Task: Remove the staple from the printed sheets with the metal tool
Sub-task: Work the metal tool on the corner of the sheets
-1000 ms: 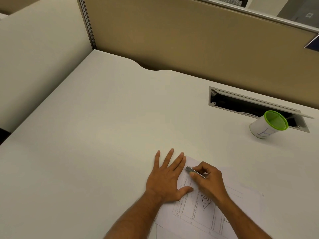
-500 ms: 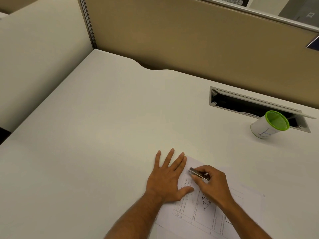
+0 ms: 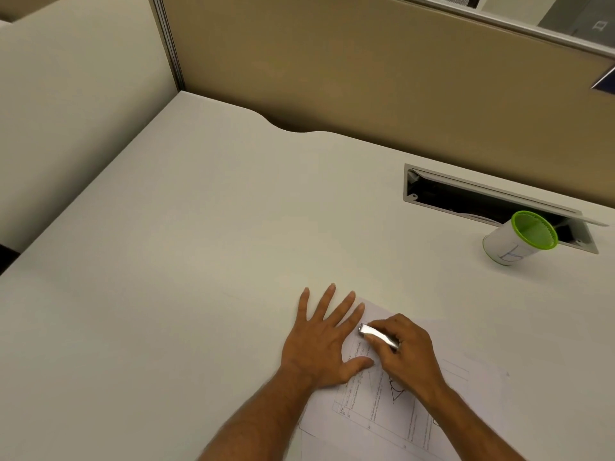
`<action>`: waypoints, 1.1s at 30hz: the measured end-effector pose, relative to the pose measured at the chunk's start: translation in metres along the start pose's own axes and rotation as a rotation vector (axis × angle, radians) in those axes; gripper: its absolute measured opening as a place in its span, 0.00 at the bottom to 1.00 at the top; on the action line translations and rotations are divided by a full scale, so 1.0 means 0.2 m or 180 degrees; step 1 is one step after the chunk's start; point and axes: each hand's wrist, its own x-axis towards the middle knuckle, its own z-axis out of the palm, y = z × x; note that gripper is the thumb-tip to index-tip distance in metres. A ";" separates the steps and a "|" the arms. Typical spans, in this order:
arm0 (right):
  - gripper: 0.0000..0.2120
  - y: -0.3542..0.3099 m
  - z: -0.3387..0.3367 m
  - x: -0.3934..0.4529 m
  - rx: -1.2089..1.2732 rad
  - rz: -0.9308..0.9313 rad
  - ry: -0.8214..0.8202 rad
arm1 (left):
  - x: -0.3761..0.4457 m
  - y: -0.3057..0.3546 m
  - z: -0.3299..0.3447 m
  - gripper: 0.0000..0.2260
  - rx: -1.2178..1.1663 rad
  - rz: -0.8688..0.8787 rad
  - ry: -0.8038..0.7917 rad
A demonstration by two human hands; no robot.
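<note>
1. Both forearms are showing bare right up to the bottom edge of the view, with no sleeve reaching them.
2. The left hand (image 3: 321,349) is wearing no glove, ring or watch.
3. The right hand (image 3: 407,352) is going equally bare, wrist uncovered too.

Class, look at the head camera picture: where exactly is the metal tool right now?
The metal tool is in the right hand, low and right of centre, over the printed sheets, beside the left hand lying flat.
</note>
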 end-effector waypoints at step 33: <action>0.13 0.01 0.00 0.03 -0.0978 -0.0720 -0.0079 | 0.00 0.01 -0.01 0.40 0.0044 -0.0029 0.0013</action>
